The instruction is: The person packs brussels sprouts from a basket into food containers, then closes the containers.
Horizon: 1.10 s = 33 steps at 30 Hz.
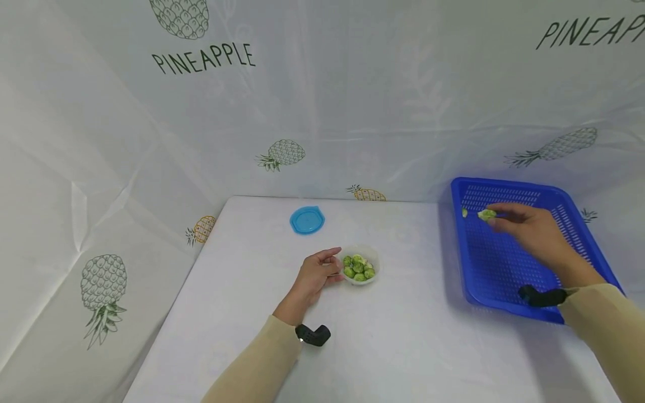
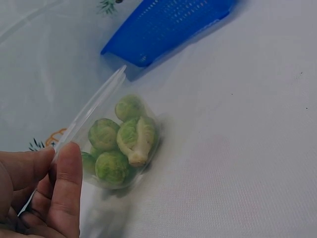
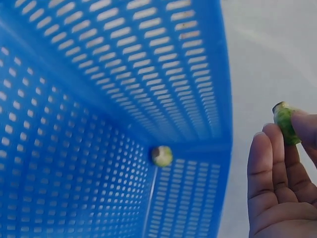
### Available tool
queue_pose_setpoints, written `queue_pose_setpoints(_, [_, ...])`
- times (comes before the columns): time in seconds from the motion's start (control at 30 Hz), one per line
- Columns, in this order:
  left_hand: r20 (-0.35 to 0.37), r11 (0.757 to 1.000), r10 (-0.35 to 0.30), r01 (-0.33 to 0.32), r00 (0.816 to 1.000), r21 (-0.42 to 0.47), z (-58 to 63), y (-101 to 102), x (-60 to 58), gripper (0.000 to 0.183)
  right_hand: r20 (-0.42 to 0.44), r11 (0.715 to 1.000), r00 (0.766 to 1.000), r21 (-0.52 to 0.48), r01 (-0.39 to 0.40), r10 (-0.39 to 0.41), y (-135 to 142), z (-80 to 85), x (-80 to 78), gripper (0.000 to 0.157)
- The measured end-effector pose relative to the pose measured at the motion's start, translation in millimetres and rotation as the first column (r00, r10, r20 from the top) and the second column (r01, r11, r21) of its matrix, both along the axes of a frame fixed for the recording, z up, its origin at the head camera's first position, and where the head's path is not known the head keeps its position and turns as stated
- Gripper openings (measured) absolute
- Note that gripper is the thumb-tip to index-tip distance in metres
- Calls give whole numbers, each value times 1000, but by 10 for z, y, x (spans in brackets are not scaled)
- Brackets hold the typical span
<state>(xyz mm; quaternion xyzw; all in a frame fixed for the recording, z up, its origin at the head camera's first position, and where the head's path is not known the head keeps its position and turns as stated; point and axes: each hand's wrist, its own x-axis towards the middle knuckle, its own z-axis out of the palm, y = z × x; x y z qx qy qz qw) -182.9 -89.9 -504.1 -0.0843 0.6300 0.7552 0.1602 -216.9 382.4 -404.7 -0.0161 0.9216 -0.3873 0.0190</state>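
Note:
My left hand [image 1: 316,275] pinches the rim of a small clear plastic tub [image 1: 373,256] between thumb and fingers. Several green Brussels sprouts [image 1: 359,268] fill the tub; in the left wrist view one sprout [image 2: 138,141] shows its pale stem end. Over at the right, my right hand [image 1: 534,230] pinches a single Brussels sprout [image 1: 486,215] by thumb and fingertips, above the blue plastic basket [image 1: 496,263] in the head view. Inside the basket, another sprout [image 3: 162,156] lies in a corner.
A light blue lid [image 1: 307,220] lies on the white table [image 1: 393,341], behind and left of the tub. The slotted basket takes up the table's right side. A pineapple-print sheet [image 1: 353,112] hangs along the back and left edges.

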Motion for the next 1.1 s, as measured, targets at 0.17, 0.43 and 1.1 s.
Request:
queue_pose_setpoints(0.17, [5, 1000, 3, -3, 1000, -7, 6, 0, 5, 48, -85, 999, 996, -23, 26, -27, -126, 19, 73, 54])
queue_pose_setpoints(0.43, [-1, 1000, 1, -1, 1000, -7, 4, -1, 14, 47, -97, 999, 995, -50, 17, -22, -316, 45, 141, 52])
queue_pose_setpoints(1.1, [-1, 1000, 3, -3, 1000, -7, 8, 3, 15, 47, -153, 969, 987, -234, -78, 43, -749, 29, 210, 41])
